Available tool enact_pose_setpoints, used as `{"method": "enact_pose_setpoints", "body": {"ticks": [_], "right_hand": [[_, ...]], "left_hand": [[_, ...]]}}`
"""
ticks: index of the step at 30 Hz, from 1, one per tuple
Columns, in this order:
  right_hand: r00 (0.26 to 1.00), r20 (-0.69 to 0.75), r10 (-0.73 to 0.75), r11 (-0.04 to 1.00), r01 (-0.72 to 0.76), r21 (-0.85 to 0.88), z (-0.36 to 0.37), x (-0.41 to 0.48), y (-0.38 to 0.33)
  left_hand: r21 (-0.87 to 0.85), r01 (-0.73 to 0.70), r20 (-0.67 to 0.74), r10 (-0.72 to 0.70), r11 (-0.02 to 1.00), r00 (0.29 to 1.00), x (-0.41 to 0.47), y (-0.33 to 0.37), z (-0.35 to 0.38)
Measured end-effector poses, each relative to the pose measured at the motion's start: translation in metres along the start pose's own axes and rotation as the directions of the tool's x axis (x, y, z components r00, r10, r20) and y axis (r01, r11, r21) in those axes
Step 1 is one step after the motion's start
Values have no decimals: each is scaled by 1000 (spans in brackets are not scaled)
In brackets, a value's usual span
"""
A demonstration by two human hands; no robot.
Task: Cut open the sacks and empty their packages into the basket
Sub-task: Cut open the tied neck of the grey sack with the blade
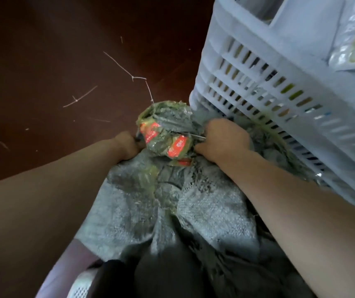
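A grey woven sack (193, 211) lies between my arms, its neck bunched and wrapped in clear tape with red labels (165, 136). My left hand (127, 145) grips the sack fabric on the left of the taped neck. On the neck's right side, my right hand (221, 140) is closed on a thin metal blade (198, 137) that touches the tape. The white slatted plastic basket (258, 87) stands right beside the sack, at the upper right, with white packages (327, 29) inside.
Dark reddish-brown floor (54, 50) stretches to the left, littered with loose cut threads (127, 72). Dark clothing (172, 272) fills the bottom of the view. A pale rounded object (79, 284) shows at the bottom left.
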State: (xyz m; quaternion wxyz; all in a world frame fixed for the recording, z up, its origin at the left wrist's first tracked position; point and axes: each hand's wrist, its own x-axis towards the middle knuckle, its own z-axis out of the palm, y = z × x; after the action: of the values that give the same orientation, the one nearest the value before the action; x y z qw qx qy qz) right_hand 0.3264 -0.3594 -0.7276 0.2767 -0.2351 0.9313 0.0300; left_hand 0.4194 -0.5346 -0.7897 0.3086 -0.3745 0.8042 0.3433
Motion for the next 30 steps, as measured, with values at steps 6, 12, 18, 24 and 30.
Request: {"method": "enact_pose_setpoints", "body": {"ticks": [6,12,18,24,30], "right_hand": [[993,65,102,994,-104,27,-2,-82,13],[953,248,173,933,-240,269,-31,-159,20],[919,324,225,876,-337,345,-93,-227,22],[930,294,221,870,-325,371,-190,-278,18],[950,232,210,879,-287,380,-290,-320,5]], "left_hand": [[-137,29,-7,-30,990,1000,-101,-4,-3],[-480,163,-95,-236,862,967,-191,-9,-13],[-543,174,-81,-258,821,963,-282,3,-38],[-547,128,-81,-204,827,975,-355,51,-95],[-570,111,-89,-195,814,977,-414,102,-178]]}}
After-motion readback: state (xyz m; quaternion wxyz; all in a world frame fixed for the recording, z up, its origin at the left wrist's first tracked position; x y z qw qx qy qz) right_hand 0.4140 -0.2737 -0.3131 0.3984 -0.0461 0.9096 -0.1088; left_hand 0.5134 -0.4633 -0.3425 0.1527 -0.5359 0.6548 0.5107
